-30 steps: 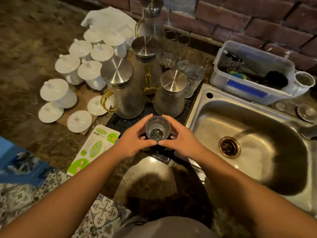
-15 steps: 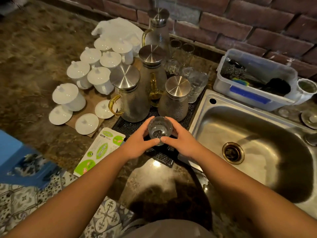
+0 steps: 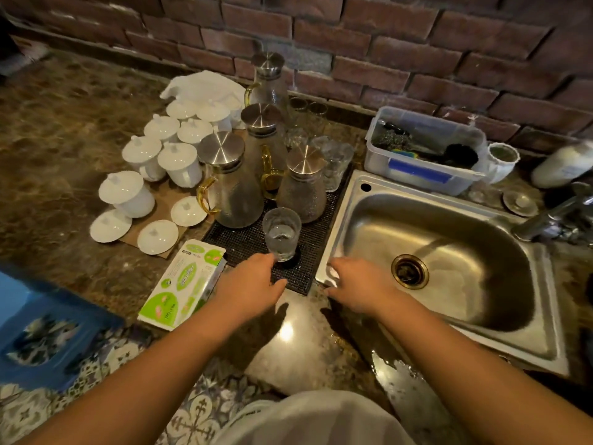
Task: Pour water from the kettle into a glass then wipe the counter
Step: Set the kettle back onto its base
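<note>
The glass [image 3: 281,234] stands upright on the black mat [image 3: 298,271], near the mat's front edge, with a little water in it. This glass is the landmark for all the places below.

Just behind the glass stand two jugs with steel lids: one [image 3: 232,184] behind and to the left, with a yellow handle, and a smaller one [image 3: 303,184] behind and slightly to the right. Two more jugs [image 3: 264,136] stand farther behind them, toward the brick wall [image 3: 417,59].

The left hand [image 3: 248,287] is in front of the glass and slightly left. Its fingertips are at the base of the glass (I cannot tell if they touch it), and the grip is loose and holds nothing. The right hand [image 3: 359,287] is in front and to the right of the glass, well apart from it, at the near left corner of the sink [image 3: 449,200]. Its grip is also relaxed and empty.

To the front left of the glass, a green and white box [image 3: 183,284] lies on the bench [image 3: 64,139]. Farther left are white cups [image 3: 128,194] with lids, and some loose lids [image 3: 157,236]. To the right, behind the sink, is a plastic tub [image 3: 423,155] with cleaning things. In front of the glass and to the right, the bench is wet [image 3: 398,380] by the sink's edge.
</note>
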